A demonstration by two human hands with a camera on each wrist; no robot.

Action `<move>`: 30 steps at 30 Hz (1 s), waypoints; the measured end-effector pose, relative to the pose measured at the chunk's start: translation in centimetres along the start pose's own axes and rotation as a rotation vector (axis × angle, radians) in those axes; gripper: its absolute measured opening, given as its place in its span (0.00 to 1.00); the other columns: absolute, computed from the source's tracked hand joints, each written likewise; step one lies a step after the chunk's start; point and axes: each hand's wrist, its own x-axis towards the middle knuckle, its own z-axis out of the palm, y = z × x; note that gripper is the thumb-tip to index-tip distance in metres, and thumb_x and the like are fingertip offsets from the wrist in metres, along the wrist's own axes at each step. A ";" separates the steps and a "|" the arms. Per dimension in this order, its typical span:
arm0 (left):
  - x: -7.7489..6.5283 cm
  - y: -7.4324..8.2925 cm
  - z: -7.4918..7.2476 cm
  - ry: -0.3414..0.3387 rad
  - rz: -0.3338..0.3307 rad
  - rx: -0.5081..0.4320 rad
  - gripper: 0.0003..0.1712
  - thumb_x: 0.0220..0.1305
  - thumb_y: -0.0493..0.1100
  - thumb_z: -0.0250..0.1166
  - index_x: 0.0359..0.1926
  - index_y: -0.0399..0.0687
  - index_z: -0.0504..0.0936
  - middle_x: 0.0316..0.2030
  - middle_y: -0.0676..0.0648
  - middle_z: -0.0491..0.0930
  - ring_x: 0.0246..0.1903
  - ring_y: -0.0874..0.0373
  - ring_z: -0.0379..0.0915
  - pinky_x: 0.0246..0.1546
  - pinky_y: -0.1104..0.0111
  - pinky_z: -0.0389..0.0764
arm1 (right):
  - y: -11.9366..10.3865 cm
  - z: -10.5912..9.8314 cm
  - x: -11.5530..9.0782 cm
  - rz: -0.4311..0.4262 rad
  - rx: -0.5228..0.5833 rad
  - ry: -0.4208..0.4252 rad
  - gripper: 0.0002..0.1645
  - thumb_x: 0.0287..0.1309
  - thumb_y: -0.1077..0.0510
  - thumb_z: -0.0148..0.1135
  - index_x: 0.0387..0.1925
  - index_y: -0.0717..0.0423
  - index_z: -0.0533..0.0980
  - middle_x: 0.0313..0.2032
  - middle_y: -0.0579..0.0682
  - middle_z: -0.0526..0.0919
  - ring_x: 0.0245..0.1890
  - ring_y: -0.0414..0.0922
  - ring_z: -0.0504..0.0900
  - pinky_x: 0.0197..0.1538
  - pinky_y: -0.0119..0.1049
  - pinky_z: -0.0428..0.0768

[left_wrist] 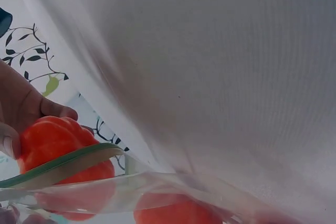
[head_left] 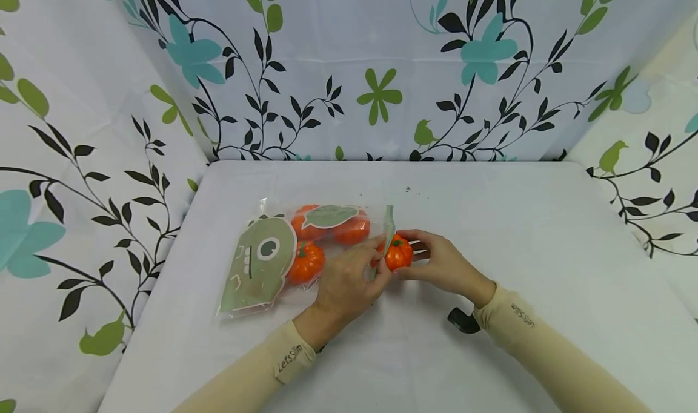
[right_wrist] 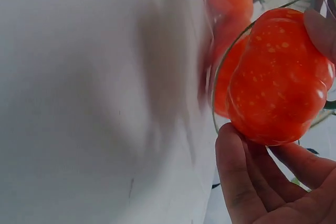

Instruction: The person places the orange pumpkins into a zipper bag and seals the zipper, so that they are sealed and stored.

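A clear plastic zip bag [head_left: 259, 267] printed with a green cartoon dinosaur lies left of centre. Inside it are several ribbed orange-red tomatoes [head_left: 305, 263]. My left hand [head_left: 346, 283] pinches the bag's green top edge [head_left: 389, 225] at its right end. With thumb and fingers my right hand [head_left: 449, 264] grips another ribbed tomato [head_left: 400, 253] at the bag's mouth. In the right wrist view, this tomato [right_wrist: 278, 82] stands before the green-rimmed opening, which curves behind it. The left wrist view has the rim [left_wrist: 63, 166] crossing in front of the tomato.
The white table [head_left: 518, 219] extends around the bag and hands. Next to my right wrist is a black curved object [head_left: 463, 321], part of it under the sleeve. A leaf-patterned curtain [head_left: 349, 68] borders the table at the back and both sides.
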 end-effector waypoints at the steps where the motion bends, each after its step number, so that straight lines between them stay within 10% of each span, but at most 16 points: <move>1: 0.0 0.0 0.0 0.000 0.000 -0.001 0.03 0.54 0.37 0.64 0.30 0.42 0.81 0.46 0.43 0.87 0.30 0.55 0.86 0.25 0.76 0.81 | 0.0 0.3 0.2 -0.006 0.004 -0.008 0.46 0.48 0.48 0.80 0.66 0.58 0.72 0.60 0.52 0.79 0.53 0.52 0.81 0.56 0.52 0.80; 18: -0.5 -0.4 0.0 0.028 0.109 0.043 0.06 0.57 0.39 0.61 0.27 0.42 0.81 0.48 0.43 0.87 0.43 0.53 0.86 0.40 0.68 0.85 | -0.8 3.2 3.0 -0.179 0.056 -0.057 0.31 0.47 0.70 0.65 0.58 0.67 0.76 0.48 0.54 0.84 0.45 0.48 0.82 0.52 0.46 0.83; 30: -0.6 -0.5 0.1 0.035 0.135 0.046 0.05 0.56 0.38 0.62 0.26 0.42 0.81 0.47 0.43 0.87 0.44 0.54 0.86 0.43 0.68 0.84 | 0.2 4.4 4.1 -0.133 0.219 -0.067 0.31 0.52 0.71 0.62 0.60 0.72 0.73 0.49 0.58 0.85 0.45 0.43 0.82 0.48 0.34 0.82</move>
